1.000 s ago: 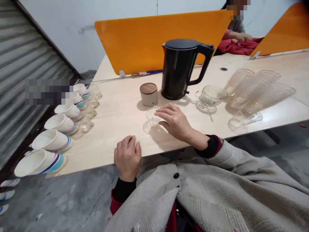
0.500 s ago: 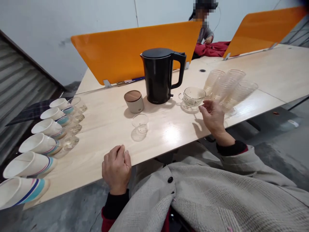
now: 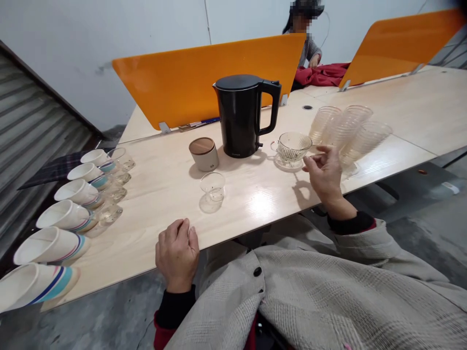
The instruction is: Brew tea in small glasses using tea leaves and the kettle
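Desks fit for a shared office furnish a bare, rough-finished room. Beyond and left of the right hand's fingers (image 3: 331, 154), an orange divider (image 3: 204, 87) stands in metal brackets (image 3: 165, 128) on a pale wood-look tabletop (image 3: 251, 180); farther right rises a second orange panel (image 3: 394, 51). Past the same fingers, a round cable port (image 3: 307, 107) pierces the surface, and another person (image 3: 312, 51) is across the desks. Well left of the left hand's fingers (image 3: 170, 236), a ribbed metal shutter (image 3: 25, 112) (more garage than boardroom) adjoins a plain white wall (image 3: 160, 24). Below them lies grey concrete floor (image 3: 105, 296).
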A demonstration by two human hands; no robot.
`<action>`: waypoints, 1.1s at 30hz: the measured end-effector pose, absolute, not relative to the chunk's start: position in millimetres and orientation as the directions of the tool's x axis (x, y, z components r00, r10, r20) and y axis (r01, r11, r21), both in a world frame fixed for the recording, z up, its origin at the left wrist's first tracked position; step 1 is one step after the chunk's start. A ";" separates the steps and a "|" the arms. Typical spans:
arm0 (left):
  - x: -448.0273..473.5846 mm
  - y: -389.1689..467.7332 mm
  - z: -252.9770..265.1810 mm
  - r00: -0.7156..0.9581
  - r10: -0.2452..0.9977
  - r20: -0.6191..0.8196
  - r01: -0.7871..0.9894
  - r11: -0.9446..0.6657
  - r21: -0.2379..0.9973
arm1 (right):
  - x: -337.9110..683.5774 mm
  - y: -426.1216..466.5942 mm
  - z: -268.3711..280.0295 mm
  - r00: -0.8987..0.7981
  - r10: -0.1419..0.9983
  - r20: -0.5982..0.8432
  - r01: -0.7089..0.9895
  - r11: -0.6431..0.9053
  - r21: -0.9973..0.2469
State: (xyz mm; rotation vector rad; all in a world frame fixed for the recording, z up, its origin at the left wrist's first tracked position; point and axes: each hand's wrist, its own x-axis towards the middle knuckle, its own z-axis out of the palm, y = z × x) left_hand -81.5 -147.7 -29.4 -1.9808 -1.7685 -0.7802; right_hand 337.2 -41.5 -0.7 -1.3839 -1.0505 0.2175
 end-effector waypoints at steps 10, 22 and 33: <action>-81.1 -147.1 -27.1 0.042 0.801 0.597 0.988 -0.123 0.095 | 290.2 -58.4 42.8 0.400 0.629 0.667 0.563 0.406 -0.720; -78.4 -149.8 -29.9 0.015 0.809 0.587 0.988 -0.104 0.119 | 138.5 101.4 77.7 -0.416 0.817 0.399 0.729 0.562 -0.391; -76.5 -150.1 -29.2 -0.004 0.814 0.581 0.983 -0.104 0.153 | 113.4 128.4 57.8 -0.432 0.856 0.283 0.735 0.516 -0.440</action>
